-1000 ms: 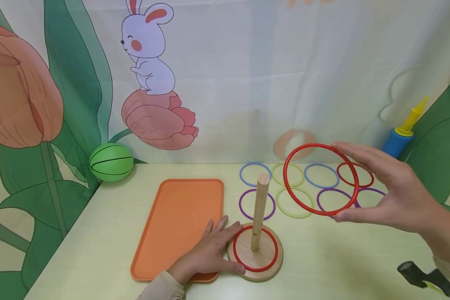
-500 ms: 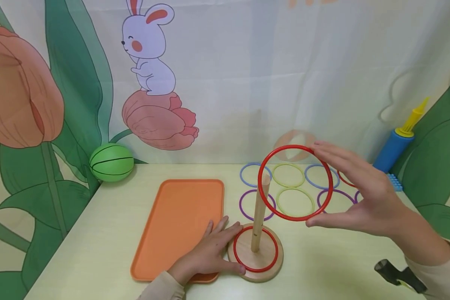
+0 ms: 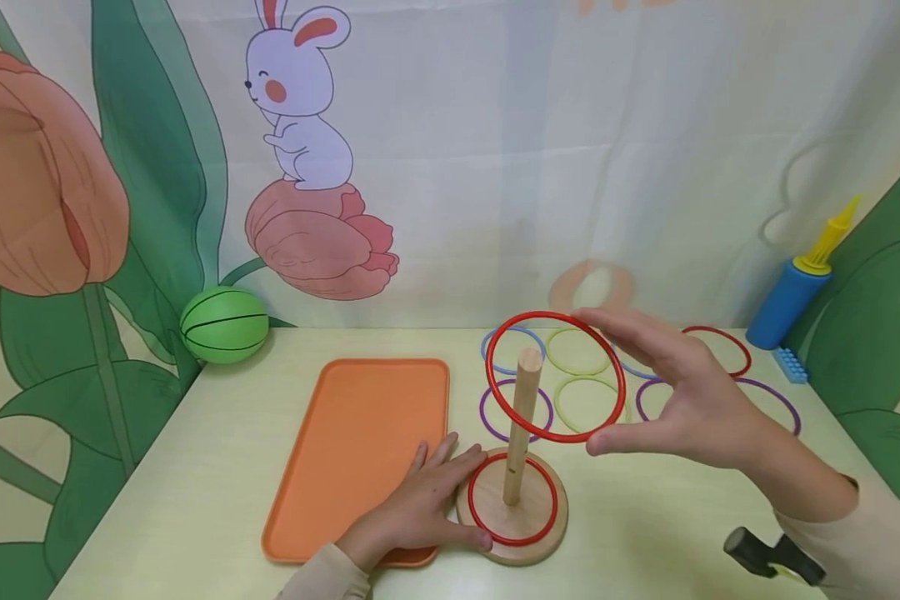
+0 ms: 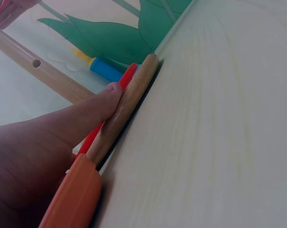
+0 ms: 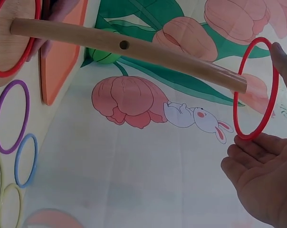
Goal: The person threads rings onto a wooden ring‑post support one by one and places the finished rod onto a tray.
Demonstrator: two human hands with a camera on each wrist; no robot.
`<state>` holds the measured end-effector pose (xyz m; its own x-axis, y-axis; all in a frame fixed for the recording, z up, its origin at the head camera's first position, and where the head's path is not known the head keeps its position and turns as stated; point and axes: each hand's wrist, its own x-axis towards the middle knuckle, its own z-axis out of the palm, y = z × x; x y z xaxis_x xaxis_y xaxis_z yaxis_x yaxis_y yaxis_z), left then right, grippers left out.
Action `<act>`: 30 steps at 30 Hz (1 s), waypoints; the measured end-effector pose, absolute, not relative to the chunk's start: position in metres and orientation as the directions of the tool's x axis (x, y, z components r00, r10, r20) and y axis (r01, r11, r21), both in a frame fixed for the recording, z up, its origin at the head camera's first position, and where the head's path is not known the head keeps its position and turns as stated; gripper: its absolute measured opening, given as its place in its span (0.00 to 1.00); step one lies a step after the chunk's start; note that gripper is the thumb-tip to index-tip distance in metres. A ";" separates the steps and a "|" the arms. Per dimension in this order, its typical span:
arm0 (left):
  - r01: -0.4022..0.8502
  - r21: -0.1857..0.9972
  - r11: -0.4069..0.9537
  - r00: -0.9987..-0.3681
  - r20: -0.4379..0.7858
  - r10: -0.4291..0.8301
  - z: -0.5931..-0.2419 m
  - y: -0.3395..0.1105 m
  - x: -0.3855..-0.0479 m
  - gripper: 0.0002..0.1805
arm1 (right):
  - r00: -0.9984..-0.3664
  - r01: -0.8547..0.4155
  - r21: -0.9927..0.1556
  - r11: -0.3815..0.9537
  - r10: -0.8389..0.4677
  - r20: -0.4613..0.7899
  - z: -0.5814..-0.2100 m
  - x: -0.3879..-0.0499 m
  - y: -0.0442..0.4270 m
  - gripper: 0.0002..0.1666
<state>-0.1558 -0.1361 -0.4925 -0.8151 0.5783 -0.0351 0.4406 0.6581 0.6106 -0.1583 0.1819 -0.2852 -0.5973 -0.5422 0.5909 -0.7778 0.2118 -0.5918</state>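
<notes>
In the head view my right hand (image 3: 667, 396) holds a red ring (image 3: 487, 367) by its right side, between thumb and fingertips. That ring is tilted, level with the top of a wooden peg (image 3: 521, 400); the right wrist view shows the peg's tip (image 5: 243, 84) within the hoop. The peg rises from a round wooden base (image 3: 491, 500), on which another red ring (image 3: 557, 500) lies flat around it. My left hand (image 3: 412, 508) rests at the base's left edge, fingers extended, its thumb (image 4: 112, 92) pressing on the lower ring and the rim.
An orange tray (image 3: 367, 433) lies left of the base, partly under my left hand. Behind the peg, several blue, yellow, purple (image 3: 482, 410) and red rings lie in two rows. A green ball (image 3: 225, 325), a blue-yellow pump (image 3: 787, 300) and a light-blue brick (image 3: 791, 365) stand near the backdrop.
My right hand has carried the red ring leftward and slightly down, from beside the peg to around its top in the view. The left hand and the base have stayed put.
</notes>
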 end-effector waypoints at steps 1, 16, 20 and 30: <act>0.442 0.610 0.658 -0.815 -0.034 0.579 -0.493 -0.136 -0.156 0.60 | -0.605 -0.772 -0.596 0.222 -0.545 0.581 -0.286 -0.158 0.181 0.68; 0.435 0.628 0.645 -0.815 -0.029 0.578 -0.491 -0.135 -0.155 0.58 | -0.660 -0.726 -0.620 0.297 -0.556 0.506 -0.305 -0.160 0.174 0.64; 0.437 0.620 0.651 -0.815 -0.033 0.579 -0.491 -0.134 -0.155 0.59 | -0.681 -0.712 -0.614 0.340 -0.545 0.489 -0.309 -0.158 0.174 0.65; 0.442 0.606 0.661 -0.814 -0.039 0.580 -0.491 -0.135 -0.155 0.60 | -0.652 -0.740 -0.609 0.286 -0.530 0.543 -0.328 -0.157 0.173 0.67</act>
<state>-0.1552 -0.1346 -0.4906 -0.8138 0.5798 -0.0387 0.4422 0.6612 0.6060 -0.1567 0.1725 -0.3276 -0.6519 -0.5296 0.5427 -0.7396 0.2861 -0.6093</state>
